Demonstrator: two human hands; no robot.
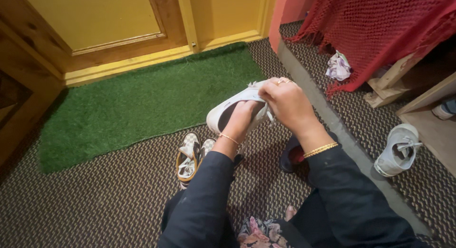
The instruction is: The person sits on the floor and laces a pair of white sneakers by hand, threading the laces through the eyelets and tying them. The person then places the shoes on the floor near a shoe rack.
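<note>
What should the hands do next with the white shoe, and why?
Probably pull the lace a little further. The left hand is tucked inside the white shoe, steadying it, while the right hand pinches at its top where the lace hangs loose.
</note>
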